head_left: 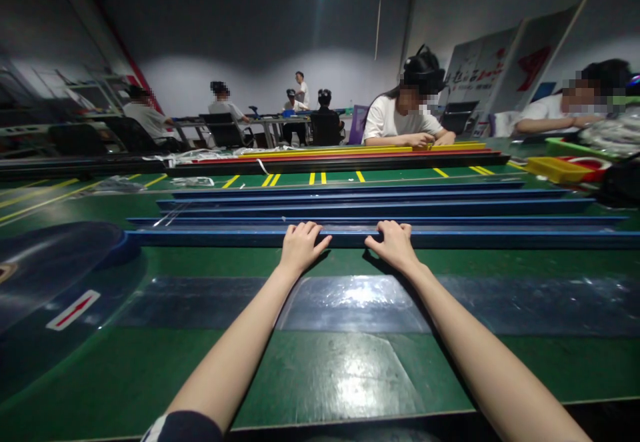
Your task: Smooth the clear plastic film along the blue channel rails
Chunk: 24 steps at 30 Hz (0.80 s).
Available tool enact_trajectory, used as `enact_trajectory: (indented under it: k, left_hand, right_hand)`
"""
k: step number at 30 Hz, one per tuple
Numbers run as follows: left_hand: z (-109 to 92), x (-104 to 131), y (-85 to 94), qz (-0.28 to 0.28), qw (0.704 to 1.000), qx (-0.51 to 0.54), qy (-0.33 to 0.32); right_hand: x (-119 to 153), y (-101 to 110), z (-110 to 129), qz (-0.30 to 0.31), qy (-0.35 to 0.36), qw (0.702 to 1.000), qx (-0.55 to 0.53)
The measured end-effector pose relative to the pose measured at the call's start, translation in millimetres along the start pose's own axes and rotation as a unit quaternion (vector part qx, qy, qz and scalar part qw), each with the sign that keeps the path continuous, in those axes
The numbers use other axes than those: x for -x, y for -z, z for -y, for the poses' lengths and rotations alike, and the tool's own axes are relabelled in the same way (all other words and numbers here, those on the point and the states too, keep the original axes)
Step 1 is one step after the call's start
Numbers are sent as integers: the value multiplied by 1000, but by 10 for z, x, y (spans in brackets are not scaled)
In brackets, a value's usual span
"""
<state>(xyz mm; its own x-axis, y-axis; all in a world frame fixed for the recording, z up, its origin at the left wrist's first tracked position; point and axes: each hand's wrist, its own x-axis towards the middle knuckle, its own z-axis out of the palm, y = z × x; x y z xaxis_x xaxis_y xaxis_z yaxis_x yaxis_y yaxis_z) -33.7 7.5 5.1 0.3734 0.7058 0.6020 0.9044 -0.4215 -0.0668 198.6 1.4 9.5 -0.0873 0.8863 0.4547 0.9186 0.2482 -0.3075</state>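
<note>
Long blue strips with raised edges [475, 239] lie side by side across the green table [320, 375]. My left hand [301, 245] grips the nearest strip just left of the middle, thumb on the near side and fingers over the top edge. A short way to the right, my right hand [393, 243] grips the same strip in the same manner, thumb pointing inward. Between the two hands the blue edge shows bare. Closer to me, a clear plastic sheet [350, 302] lies flat on the table.
At the left sits a large transparent curved piece [60, 275] with a red arrow label. Yellow and red strips [350, 153] lie farther back. A yellow tray [557, 169] is at the right. Across the table, a person [400, 119] works; others sit behind.
</note>
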Motion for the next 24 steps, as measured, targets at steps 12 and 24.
enact_trajectory:
  k: [12,24]
  left_hand:
    - [-6,-2,20,-1,999,-47,6]
    - [-10,4,43,9,998,-63,-10]
  right_hand:
    - [27,236,-446,33,-43,998,45]
    - [28,301,-359,67,-48,992,100]
